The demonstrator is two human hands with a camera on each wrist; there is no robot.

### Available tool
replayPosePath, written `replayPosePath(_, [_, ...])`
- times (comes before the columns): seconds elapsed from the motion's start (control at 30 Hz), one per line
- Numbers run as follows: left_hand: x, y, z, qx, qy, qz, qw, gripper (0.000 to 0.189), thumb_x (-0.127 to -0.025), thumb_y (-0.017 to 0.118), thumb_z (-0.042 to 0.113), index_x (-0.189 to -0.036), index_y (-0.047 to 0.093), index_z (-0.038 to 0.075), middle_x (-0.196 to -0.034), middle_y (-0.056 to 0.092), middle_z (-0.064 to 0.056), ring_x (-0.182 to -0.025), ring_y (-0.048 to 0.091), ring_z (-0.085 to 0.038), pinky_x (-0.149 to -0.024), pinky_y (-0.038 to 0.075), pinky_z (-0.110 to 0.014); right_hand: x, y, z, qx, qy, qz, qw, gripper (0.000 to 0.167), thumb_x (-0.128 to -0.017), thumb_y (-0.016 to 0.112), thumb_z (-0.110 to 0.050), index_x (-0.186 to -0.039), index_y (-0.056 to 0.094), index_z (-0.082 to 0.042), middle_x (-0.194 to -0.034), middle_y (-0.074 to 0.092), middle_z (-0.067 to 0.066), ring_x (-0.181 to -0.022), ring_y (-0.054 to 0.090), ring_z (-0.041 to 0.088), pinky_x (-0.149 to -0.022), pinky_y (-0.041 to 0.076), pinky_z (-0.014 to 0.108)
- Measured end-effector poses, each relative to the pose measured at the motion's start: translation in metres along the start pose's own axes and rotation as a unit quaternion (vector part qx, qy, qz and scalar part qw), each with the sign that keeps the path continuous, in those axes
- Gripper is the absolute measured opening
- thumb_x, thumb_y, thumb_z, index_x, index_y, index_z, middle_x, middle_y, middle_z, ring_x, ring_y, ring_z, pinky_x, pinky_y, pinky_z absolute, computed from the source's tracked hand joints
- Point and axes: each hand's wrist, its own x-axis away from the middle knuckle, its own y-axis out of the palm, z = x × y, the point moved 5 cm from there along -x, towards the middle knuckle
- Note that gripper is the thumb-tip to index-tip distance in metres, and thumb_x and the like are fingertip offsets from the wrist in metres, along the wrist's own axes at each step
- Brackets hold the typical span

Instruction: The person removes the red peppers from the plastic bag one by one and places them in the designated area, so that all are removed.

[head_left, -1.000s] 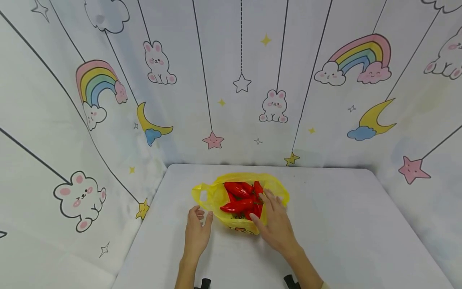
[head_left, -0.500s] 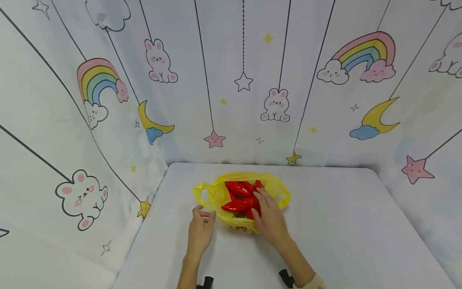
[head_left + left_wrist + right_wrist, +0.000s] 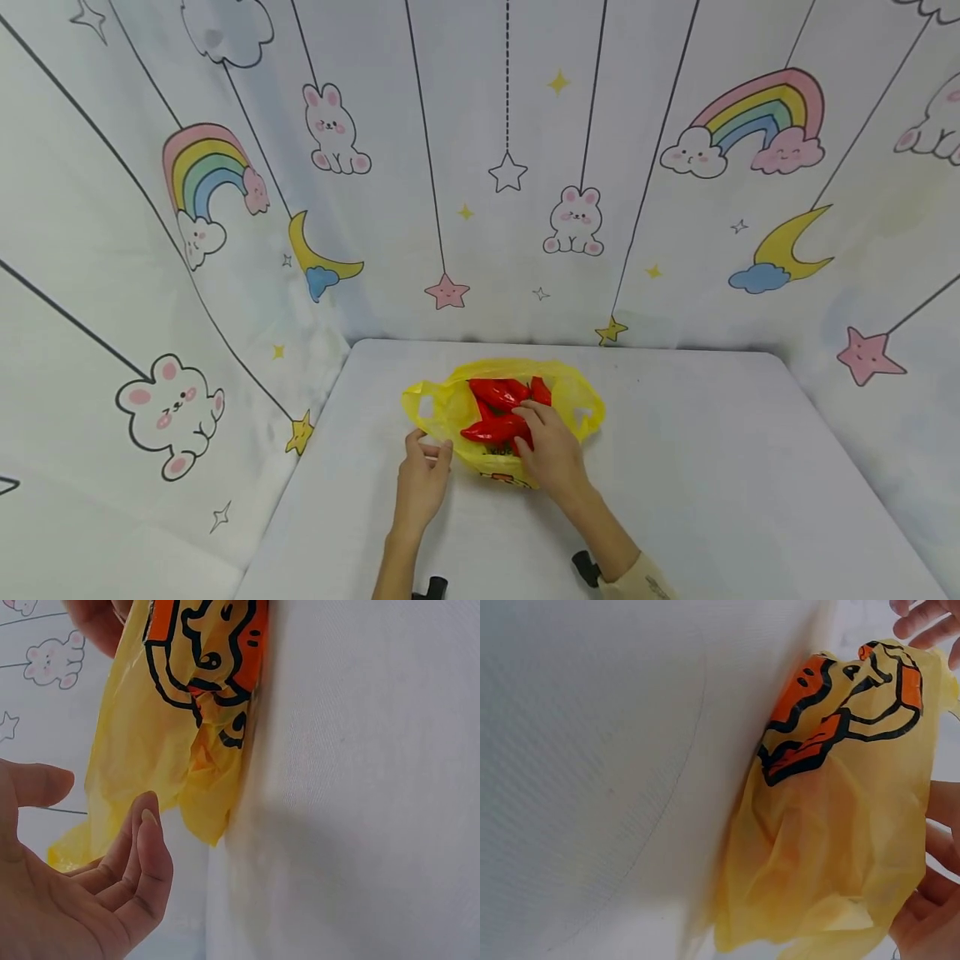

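A yellow plastic bag (image 3: pixel 480 461) stands on the white table, its mouth spread wide. Several glossy red chili peppers (image 3: pixel 491 429) lie inside. My right hand (image 3: pixel 555 454) reaches over the near right rim, fingers bent over the peppers and thumb at the right end of the front one; whether it grips that pepper I cannot tell. In the right wrist view the bag wall hides part of this hand (image 3: pixel 937 892). My left hand (image 3: pixel 422 483) is beside the bag's left end, thumb apart from loosely bent fingers. Nothing sits in its palm in the left wrist view.
The bag's left handle loop (image 3: pixel 412 400) stands out beyond my left fingertips. White table (image 3: pixel 697 467) surrounds the bag. Behind it rises a cloth backdrop (image 3: pixel 420 192) printed with rabbits, moons and rainbows. Dark camera mounts (image 3: pixel 585 568) show at the wrists.
My right hand has shifted left, from the bag's right side to over the middle peppers, with its fingers more bent. My left hand has edged slightly right along the bag.
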Motion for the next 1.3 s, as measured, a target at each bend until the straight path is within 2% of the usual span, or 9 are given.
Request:
replayPosePath(0.5, [-0.005, 0.01, -0.004, 0.026, 0.001, -0.003, 0.9997, 0.053, -0.105, 0.063, 0.028, -0.141, 0.041, -0.003, -0.092, 0.072, 0.001, -0.075, 0.068, -0.012, -0.071, 0.056, -0.035, -0.004, 0.014, 0.0, 0.009, -0.004, -0.009, 0.9999, 0.045, -0.081, 0.09, -0.012, -0.123, 0.072, -0.014, -0.131, 0.066, 0.003, -0.123, 0.062, 0.023, -0.1, 0.056, 0.041])
replayPosePath(0.9, [-0.005, 0.013, -0.006, 0.027, 0.005, 0.004, 0.9996, 0.043, -0.104, 0.064, 0.017, -0.137, 0.044, -0.003, -0.089, 0.071, 0.0, -0.073, 0.066, -0.012, -0.066, 0.054, -0.031, -0.007, 0.02, 0.0, 0.029, -0.014, -0.025, 0.9992, 0.045, -0.084, 0.087, -0.012, -0.126, 0.071, -0.012, -0.13, 0.067, 0.004, -0.122, 0.06, 0.025, -0.104, 0.054, 0.043])
replayPosePath(1.13, [-0.005, 0.014, -0.005, 0.028, 0.015, 0.01, 0.9994, 0.024, -0.103, 0.064, 0.012, -0.122, 0.052, 0.001, -0.086, 0.071, -0.001, -0.071, 0.064, -0.012, -0.063, 0.052, -0.027, -0.008, 0.021, 0.001, 0.036, -0.013, -0.035, 0.9986, 0.047, -0.085, 0.087, -0.012, -0.129, 0.069, -0.014, -0.128, 0.069, 0.004, -0.12, 0.059, 0.024, -0.105, 0.052, 0.044])
replayPosePath(1.3, [-0.005, 0.014, -0.003, 0.046, 0.017, 0.012, 0.9988, 0.012, -0.104, 0.061, 0.008, -0.113, 0.055, 0.003, -0.086, 0.07, -0.007, -0.07, 0.063, -0.014, -0.062, 0.053, -0.026, -0.007, 0.021, 0.002, 0.028, -0.011, -0.04, 0.9987, 0.049, -0.085, 0.087, -0.014, -0.131, 0.068, -0.014, -0.13, 0.068, 0.004, -0.123, 0.061, 0.024, -0.106, 0.052, 0.045])
